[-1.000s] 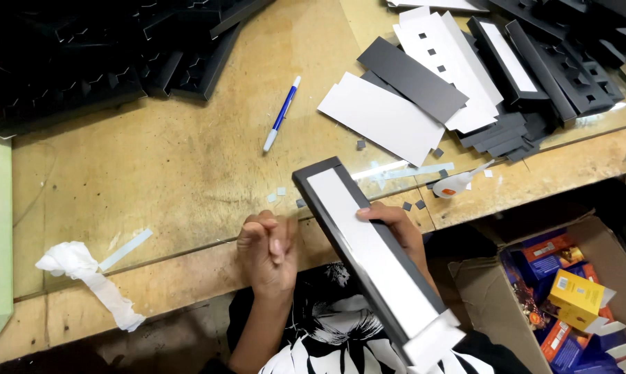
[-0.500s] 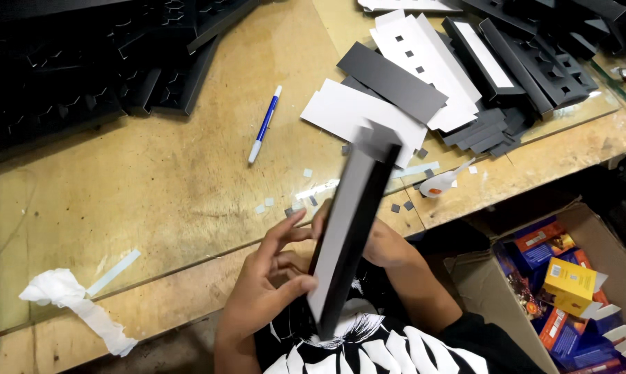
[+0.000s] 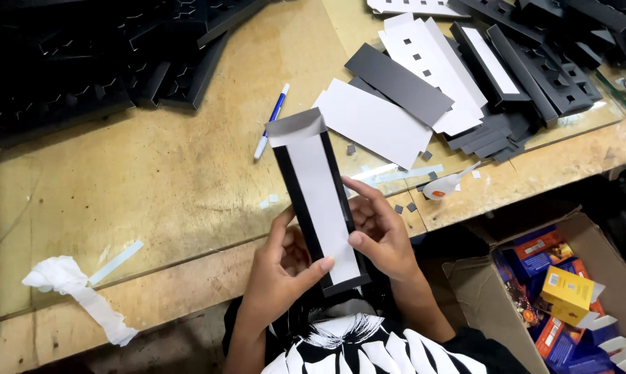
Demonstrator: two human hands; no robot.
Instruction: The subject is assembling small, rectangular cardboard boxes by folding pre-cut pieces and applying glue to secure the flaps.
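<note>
Both hands held one long black box with a white middle [image 3: 320, 201], up over the front edge of the worktop [image 3: 153, 180]. The left hand [image 3: 282, 280] gripped its near end. The right hand [image 3: 382, 235] gripped its side. A blue pen [image 3: 271, 121] lay just behind it.

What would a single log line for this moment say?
left hand: holds black-and-white box | right hand: holds its right edge | box: above workbench | pen: beyond

Centre frame, both hands hold a long black box sleeve [image 3: 318, 208] with a white panel, grey flap on top. Lower right, an open cardboard carton [image 3: 479, 291] holds small boxes: one yellow [image 3: 567, 294], the others orange and blue [image 3: 534, 253].
</note>
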